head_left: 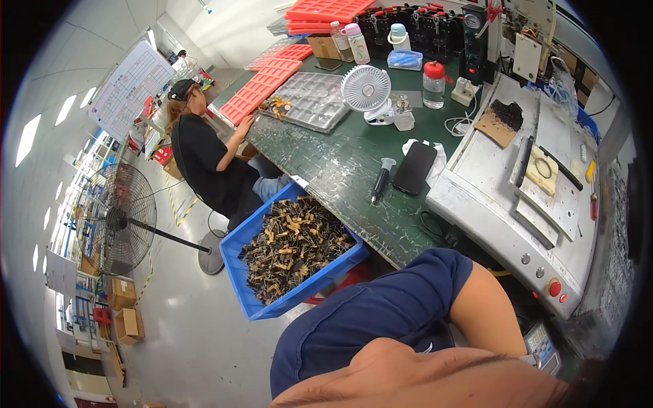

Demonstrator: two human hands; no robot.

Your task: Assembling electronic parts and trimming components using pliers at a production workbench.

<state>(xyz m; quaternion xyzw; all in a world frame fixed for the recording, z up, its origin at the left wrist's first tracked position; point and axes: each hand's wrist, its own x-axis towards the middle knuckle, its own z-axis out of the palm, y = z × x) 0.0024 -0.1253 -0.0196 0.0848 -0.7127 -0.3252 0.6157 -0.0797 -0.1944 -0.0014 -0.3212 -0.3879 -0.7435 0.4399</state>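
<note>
Neither of my hands shows in the head view. An upper arm of mine, in a navy sleeve, crosses the lower middle, and its bare part bends down toward a grey keypad device at the lower right. What the hands do or hold is hidden. Beside my sleeve stands a blue plastic bin heaped with small black-and-brass parts with metal legs. On the green workbench lie a dark phone and a dark syringe.
A metal machine bed with a red button stands at right. Behind are a white fan, bottles, a clear tray and red trays. A co-worker in black sits at the bench's far left, near a large floor fan.
</note>
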